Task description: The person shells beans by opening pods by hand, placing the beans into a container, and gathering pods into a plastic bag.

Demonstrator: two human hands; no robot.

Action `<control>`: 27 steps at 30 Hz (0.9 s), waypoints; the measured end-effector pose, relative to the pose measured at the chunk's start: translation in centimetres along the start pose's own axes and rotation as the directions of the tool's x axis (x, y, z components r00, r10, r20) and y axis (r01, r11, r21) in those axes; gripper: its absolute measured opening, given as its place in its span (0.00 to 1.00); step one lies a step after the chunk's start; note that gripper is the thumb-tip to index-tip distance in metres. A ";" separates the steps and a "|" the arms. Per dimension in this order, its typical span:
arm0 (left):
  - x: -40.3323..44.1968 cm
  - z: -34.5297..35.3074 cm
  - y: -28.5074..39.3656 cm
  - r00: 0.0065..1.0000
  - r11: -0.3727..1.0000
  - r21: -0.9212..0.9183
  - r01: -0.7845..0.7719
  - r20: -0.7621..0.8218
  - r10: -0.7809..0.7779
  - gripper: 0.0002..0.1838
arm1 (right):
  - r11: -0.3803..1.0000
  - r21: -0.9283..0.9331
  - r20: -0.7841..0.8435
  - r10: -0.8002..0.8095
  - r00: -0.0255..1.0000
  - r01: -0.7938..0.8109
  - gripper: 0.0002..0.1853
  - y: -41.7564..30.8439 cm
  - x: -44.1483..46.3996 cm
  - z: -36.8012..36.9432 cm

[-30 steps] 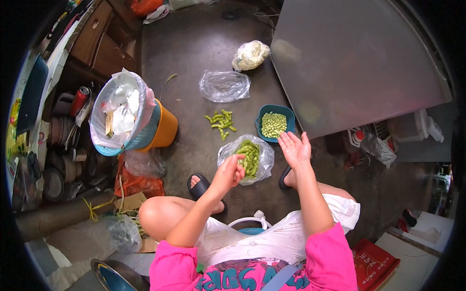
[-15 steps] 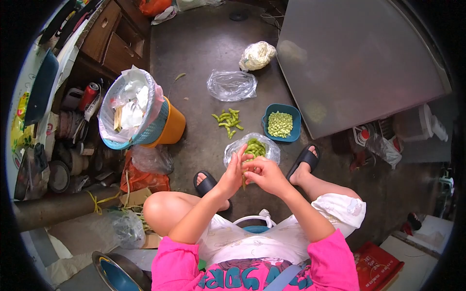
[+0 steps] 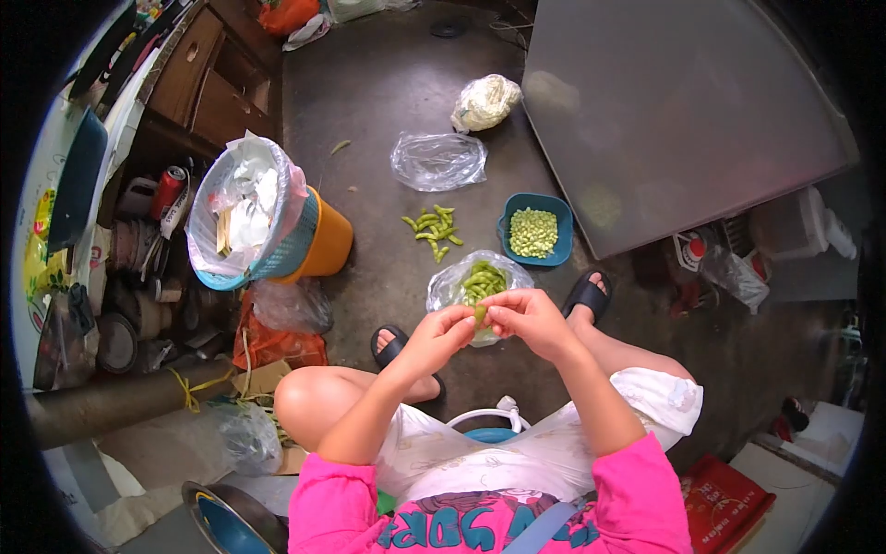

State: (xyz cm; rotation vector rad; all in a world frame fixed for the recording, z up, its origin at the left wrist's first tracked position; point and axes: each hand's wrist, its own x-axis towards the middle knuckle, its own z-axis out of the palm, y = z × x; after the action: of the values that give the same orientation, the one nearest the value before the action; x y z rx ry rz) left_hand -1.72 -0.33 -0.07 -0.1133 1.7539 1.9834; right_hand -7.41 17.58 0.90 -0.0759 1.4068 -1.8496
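Observation:
Between my hands is a green soybean pod (image 3: 480,315), pinched from both sides. My left hand (image 3: 441,334) grips its left end, fingers closed. On the right, my right hand (image 3: 528,319) has thumb and fingers closed on the other end. Just beyond and below them lies an open clear plastic bag (image 3: 445,288) holding green pods (image 3: 484,280). Shelled pale-green beans (image 3: 533,232) fill part of a blue square basin (image 3: 538,199) to the right. Several loose pods (image 3: 434,227) lie on the floor beyond the bag.
An empty-looking clear bag (image 3: 438,161) and a whitish filled bag (image 3: 486,102) lie farther out. Left stands a lined blue basket (image 3: 219,275) of waste against an orange bucket (image 3: 327,242). A large grey panel (image 3: 683,120) rises on the right. Black sandals (image 3: 587,298) flank the pod bag.
My left hand has turned from raised, extended fingers to a pinch. Both hands now meet tip to tip on the pod, and the right hand has shifted slightly right and up.

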 end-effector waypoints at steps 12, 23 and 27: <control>-1.2 0.1 1.7 0.995 0.996 0.048 -0.079 0.063 0.075 0.13 | 0.993 0.110 0.098 0.028 0.995 -0.038 0.06 -0.5 -0.7 0.6; -1.4 0.6 0.2 0.977 0.928 -0.354 0.117 0.210 -0.042 0.16 | 0.972 0.234 0.086 -0.057 0.995 0.035 0.04 1.2 -1.0 1.0; -0.9 1.1 -0.7 0.984 0.914 -0.387 0.123 0.165 -0.062 0.16 | 0.983 0.184 0.046 -0.040 0.998 0.030 0.04 1.8 -0.7 0.6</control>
State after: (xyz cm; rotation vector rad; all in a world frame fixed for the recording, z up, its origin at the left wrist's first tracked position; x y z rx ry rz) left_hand -0.37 0.51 -0.19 -0.1730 1.2120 2.1891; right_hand -5.68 17.42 -0.11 -0.0541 1.2029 -1.9841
